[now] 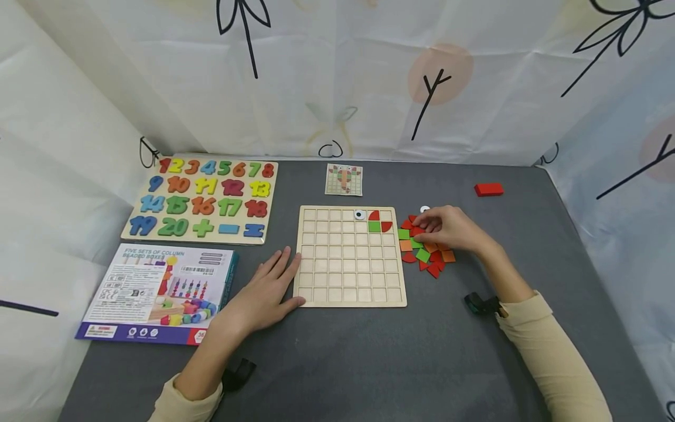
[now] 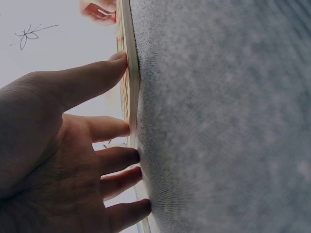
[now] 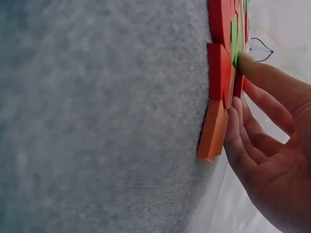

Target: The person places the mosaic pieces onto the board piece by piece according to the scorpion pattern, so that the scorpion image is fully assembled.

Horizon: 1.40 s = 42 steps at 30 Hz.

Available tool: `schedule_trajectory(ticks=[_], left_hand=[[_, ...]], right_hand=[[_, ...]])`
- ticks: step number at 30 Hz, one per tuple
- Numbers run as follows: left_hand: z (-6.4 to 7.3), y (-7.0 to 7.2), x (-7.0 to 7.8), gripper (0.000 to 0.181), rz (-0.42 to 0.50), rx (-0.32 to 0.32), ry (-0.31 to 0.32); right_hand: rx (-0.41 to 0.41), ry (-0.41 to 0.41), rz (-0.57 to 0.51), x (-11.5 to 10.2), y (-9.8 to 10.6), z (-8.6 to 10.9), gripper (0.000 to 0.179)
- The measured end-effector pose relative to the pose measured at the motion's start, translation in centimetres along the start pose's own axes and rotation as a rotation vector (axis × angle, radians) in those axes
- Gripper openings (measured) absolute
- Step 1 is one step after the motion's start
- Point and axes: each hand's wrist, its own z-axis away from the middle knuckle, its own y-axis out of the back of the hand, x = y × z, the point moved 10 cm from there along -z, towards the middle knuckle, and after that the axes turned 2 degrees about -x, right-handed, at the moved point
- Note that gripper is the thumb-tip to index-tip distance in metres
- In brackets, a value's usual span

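Observation:
In the head view a wooden grid board [image 1: 343,275] lies at the middle of the table. Its top right cells bear a white eye piece [image 1: 360,215], a green square [image 1: 374,227] and two red rounded pieces. My left hand [image 1: 266,290] lies with fingers spread against the board's left edge; the left wrist view shows the thumb [image 2: 95,80] touching the rim. Right of the board is a pile of red, orange and green pieces [image 1: 423,255]. Over it my right hand [image 1: 445,228] pinches a red piece [image 3: 238,85] between thumb and fingertips.
A small pattern card [image 1: 344,179] lies behind the board. At left are a number puzzle board [image 1: 197,202] and a printed box [image 1: 153,293]. A red block [image 1: 488,189] lies at the back right. A white piece [image 1: 424,209] sits behind the pile.

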Motion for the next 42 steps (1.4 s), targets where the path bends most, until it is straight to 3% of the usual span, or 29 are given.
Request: schedule_trajectory(ticks=[9,14,23,32,42], left_hand=[[0.0,0.1,0.0,0.09,0.004,0.002,-0.001],[0.0,0.0,-0.1,0.09,0.002,0.001,-0.001],[0.0,0.0,-0.1,0.09,0.002,0.005,-0.002],[0.1,0.0,-0.1,0.09,0.003,0.007,0.001],[0.1,0.1,-0.1,0.089,0.005,0.009,-0.003]], right_hand=[[0.0,-0.008,0.029,-0.2,-0.1,0.0,0.021],[0.039,0.011,0.008,-0.6,0.2,0.3,0.023],[0.037,0.065,-0.098,-3.1,-0.1,-0.2,0.023],[-0.002,0.117,-0.26,-5.6,-1.6,-2.0,0.026],[-0.026,0.228,-0.223,-8.4,-2.8,-4.0,0.022]])
